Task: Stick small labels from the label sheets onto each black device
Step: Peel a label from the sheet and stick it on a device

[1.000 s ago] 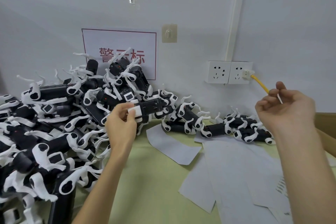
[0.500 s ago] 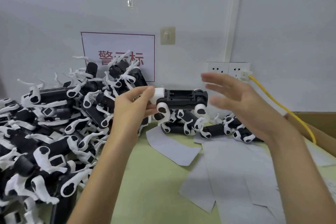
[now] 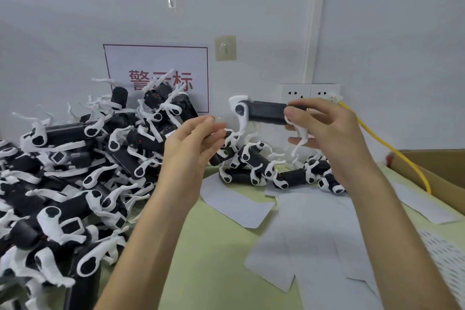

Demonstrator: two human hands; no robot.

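Label sheets (image 3: 314, 246) lie low and right on the table (image 3: 214, 272); above them the left hand (image 3: 193, 143) hangs loose-fingered, apparently empty, though a tiny label stuck to it would be too small to see. At centre right the right hand (image 3: 327, 128) grips one black device (image 3: 266, 112) by its end, held up ready for labelling. The next move is probably peeling a label and pressing it on.

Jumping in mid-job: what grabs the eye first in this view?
A big heap of black devices with white straps fills the left side. In mid-air at centre, the right hand grips one device by its end, the left hand beside it. White label sheets lie scattered on the green table in front.
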